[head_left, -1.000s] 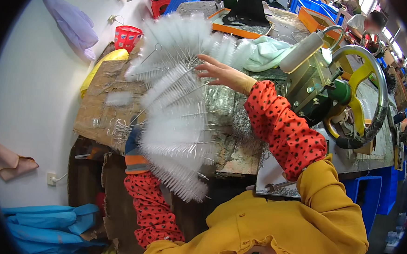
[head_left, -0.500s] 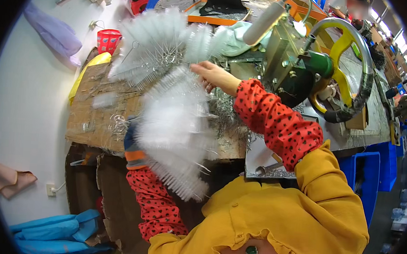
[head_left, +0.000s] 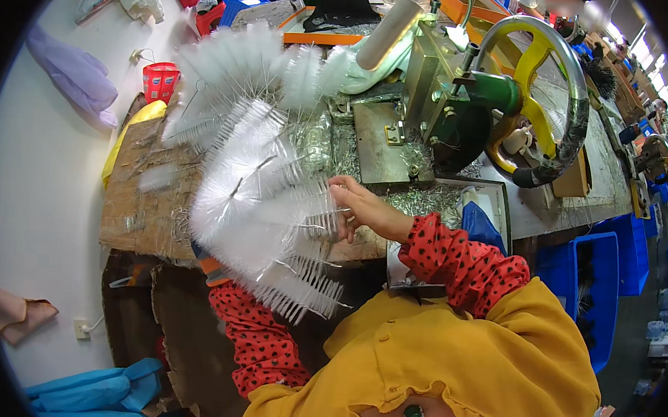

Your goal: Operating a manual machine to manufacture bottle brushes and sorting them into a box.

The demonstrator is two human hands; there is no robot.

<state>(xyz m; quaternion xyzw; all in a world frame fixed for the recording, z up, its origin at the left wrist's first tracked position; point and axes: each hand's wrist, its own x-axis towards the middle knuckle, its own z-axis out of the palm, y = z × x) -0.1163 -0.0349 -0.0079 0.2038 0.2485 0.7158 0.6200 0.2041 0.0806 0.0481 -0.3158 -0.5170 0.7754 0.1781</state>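
Your right hand (head_left: 365,206) pinches wire stems of the white brushes (head_left: 261,204) fanned over the tabletop (head_left: 142,212), bristle ends pointing left and up; your left hand's grip is hidden beneath them.

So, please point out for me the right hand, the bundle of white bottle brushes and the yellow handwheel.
right hand (head_left: 361,206), head view, on the back of the hand.
bundle of white bottle brushes (head_left: 261,204), head view, on the bristles in the middle.
yellow handwheel (head_left: 547,38), head view, on the upper rim.
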